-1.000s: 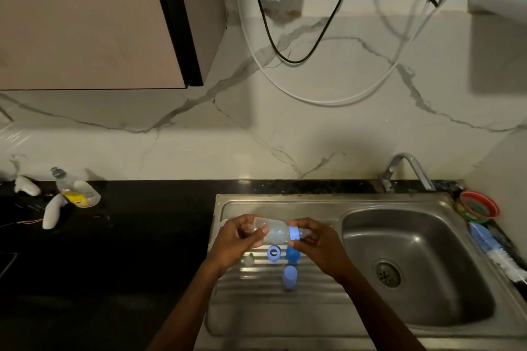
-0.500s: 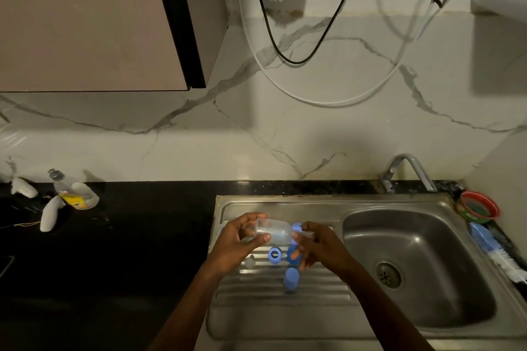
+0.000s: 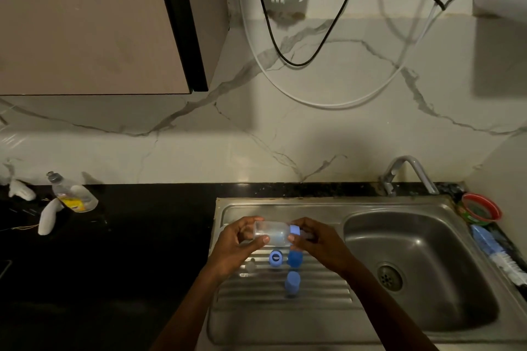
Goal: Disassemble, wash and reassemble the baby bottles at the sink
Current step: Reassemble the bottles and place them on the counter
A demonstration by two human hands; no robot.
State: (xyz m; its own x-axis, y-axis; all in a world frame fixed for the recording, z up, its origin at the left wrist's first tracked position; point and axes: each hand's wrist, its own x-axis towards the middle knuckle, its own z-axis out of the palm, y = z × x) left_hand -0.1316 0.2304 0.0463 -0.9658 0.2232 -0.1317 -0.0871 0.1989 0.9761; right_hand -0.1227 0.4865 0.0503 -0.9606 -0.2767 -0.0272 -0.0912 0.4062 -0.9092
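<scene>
Over the sink's ribbed drainboard (image 3: 319, 291) I hold a clear baby bottle (image 3: 272, 233) on its side. My left hand (image 3: 235, 245) grips its base end. My right hand (image 3: 319, 241) grips the blue collar ring (image 3: 295, 230) at its neck. The nipple end is hidden behind my right fingers. Below the bottle on the drainboard lie a blue ring (image 3: 275, 258), a blue cap (image 3: 295, 259), another blue cap (image 3: 292, 282) nearer to me, and a small clear nipple (image 3: 251, 264).
The steel basin (image 3: 422, 265) with its drain lies to the right, under a tap (image 3: 407, 172). A bottle brush (image 3: 496, 253) and a red-rimmed bowl (image 3: 480, 208) sit on the right ledge. A soap bottle (image 3: 71, 196) and white items stand far left on the black counter (image 3: 128, 251).
The bottle has stayed between both hands over the drainboard. My right fingers have shifted around the blue collar ring, and the bottle sits slightly higher than half a second ago.
</scene>
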